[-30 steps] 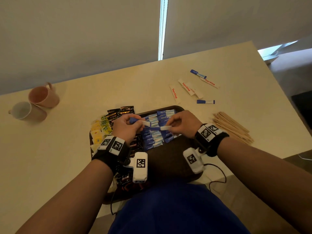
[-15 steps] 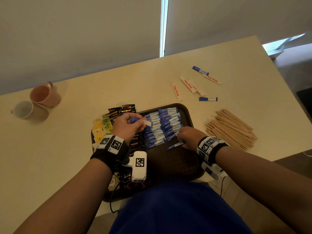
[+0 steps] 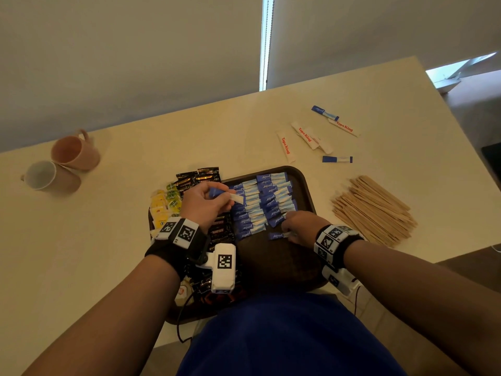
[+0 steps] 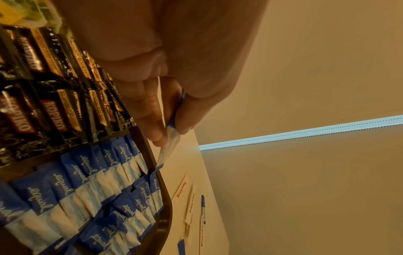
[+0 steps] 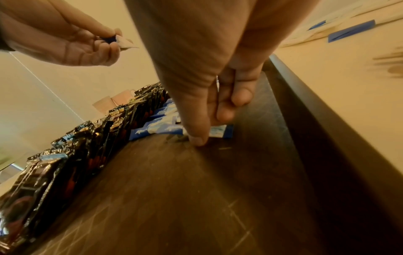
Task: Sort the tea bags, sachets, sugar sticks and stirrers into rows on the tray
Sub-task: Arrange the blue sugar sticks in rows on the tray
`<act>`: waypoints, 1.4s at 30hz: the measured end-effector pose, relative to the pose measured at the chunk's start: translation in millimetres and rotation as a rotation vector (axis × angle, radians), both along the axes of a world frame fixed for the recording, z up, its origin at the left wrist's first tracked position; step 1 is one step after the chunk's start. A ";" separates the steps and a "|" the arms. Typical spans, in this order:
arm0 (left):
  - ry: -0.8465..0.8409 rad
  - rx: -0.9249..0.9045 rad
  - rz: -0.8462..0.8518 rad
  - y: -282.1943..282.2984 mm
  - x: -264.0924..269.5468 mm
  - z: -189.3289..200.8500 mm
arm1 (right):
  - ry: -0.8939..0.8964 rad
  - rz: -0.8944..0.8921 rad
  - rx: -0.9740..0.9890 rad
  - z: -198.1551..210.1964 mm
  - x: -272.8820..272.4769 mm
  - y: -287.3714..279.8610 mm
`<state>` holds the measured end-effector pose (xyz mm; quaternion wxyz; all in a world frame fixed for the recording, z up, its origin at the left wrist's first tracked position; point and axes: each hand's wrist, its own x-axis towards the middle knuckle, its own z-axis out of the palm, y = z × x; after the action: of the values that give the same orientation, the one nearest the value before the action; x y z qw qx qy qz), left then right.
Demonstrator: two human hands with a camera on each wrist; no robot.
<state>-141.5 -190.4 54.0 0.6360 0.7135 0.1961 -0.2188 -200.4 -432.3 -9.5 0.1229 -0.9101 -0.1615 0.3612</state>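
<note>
A dark brown tray (image 3: 305, 183) holds yellow tea bags (image 3: 161, 207), black Kopiko sachets (image 3: 198, 177) and two columns of blue Equal sugar sticks (image 3: 260, 204). My left hand (image 3: 221, 195) hovers over the tray's far left and pinches a blue-and-white sugar stick (image 4: 170, 146) between thumb and fingers. My right hand (image 3: 288, 232) is down at the near end of the right column. It pinches another blue stick (image 5: 220, 132) that lies on the tray floor (image 5: 196, 189), thumb tip touching the tray.
A pile of wooden stirrers (image 3: 374, 210) lies on the table right of the tray. Loose white Tapa King sticks (image 3: 306, 137) and two blue sticks (image 3: 337, 159) lie beyond it. Two mugs (image 3: 73, 153) stand far left.
My right hand left the left hand's side, carried a blue stick toward me and lowered it onto the tray below the right column. The left hand kept its stick and stayed put.
</note>
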 end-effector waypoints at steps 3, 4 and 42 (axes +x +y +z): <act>-0.001 -0.010 0.005 1.0 -0.6 -1.7 | -0.026 -0.013 -0.001 -0.8 1.4 -0.4; -0.003 -0.013 0.006 1.2 -0.8 -2.0 | -0.039 -0.031 -0.005 -1.1 2.8 -0.9; 0.043 0.176 -0.072 -15.4 -0.1 2.4 | 0.129 -0.808 0.884 51.0 55.6 25.1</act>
<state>-141.7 -205.8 56.5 0.5584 0.7682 0.2026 -0.2387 -144.8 -407.2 41.6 0.6266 -0.7384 0.0700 0.2393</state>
